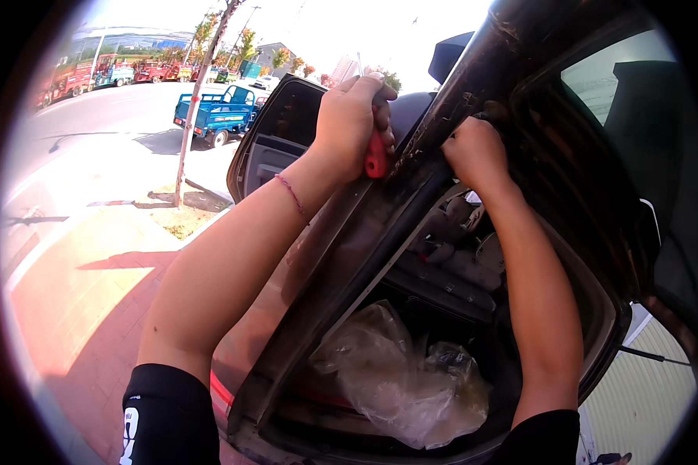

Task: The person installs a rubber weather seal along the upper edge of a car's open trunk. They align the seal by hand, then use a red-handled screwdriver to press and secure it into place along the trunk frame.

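My left hand (pixel 354 116) is raised beside the car's rear pillar (pixel 411 147), fingers wrapped round a red-handled screwdriver (pixel 375 157). The handle's end points down, and a thin shaft seems to stick up above the fist. To its right, my right hand (pixel 475 151) reaches to the top of the open rear hatch frame, near the dark hinge area. Its fingers are curled, and whatever they grip is hidden. Below both arms lies the car's boot, with a crumpled clear plastic bag (pixel 411 380) inside and seats (pixel 442 275) farther in.
Overhead on the right hangs the raised tailgate (pixel 589 163) with its window. A side door (pixel 279 139) of the car stands open at the left. Beyond are a thin tree trunk (pixel 191 116), a blue cargo tricycle (pixel 219 115) and red paving (pixel 101 310).
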Demonstrator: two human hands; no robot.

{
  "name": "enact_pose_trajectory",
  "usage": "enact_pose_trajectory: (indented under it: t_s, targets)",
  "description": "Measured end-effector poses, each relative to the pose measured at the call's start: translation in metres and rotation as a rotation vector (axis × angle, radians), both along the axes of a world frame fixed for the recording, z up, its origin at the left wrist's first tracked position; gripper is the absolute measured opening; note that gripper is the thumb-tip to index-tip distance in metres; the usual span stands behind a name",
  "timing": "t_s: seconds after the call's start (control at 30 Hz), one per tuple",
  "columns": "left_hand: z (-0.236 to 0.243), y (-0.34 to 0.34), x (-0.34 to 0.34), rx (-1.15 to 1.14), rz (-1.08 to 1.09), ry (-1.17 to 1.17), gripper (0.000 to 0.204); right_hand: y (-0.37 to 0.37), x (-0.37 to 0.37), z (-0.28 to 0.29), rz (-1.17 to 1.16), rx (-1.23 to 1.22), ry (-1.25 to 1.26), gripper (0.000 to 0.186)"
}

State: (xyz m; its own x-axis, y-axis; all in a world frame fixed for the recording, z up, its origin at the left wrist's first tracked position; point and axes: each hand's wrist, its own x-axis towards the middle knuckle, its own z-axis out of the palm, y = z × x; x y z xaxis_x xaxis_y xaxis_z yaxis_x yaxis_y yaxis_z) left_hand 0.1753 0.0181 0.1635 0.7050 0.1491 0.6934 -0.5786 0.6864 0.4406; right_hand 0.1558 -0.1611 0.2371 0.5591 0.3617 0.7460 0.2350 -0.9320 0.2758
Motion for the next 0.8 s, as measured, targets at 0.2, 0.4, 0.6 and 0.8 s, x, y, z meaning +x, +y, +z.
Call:
enact_pose_trajectory:
  t_s: [0.2,0.4,0.6,0.8]
  targets:
    - [0.006,-0.009,0.002,-0.034,0.038,-0.009,0.030,-0.001,0.006,0.001,0.039,-0.004,-0.038,0.023]
    - [0.009,-0.006,0.000,-0.051,0.075,0.014,0.027,0.021,-0.008,0.019,-0.208,-0.293,0.035,0.017]
    - [0.008,-0.009,0.002,-0.013,0.085,0.045,0.027,0.001,0.008,-0.011,-0.058,0.051,-0.086,0.027]
    - [0.036,-0.002,-0.026,0.559,0.272,0.192,0.021,0.000,0.029,0.022,0.044,0.112,0.223,0.027]
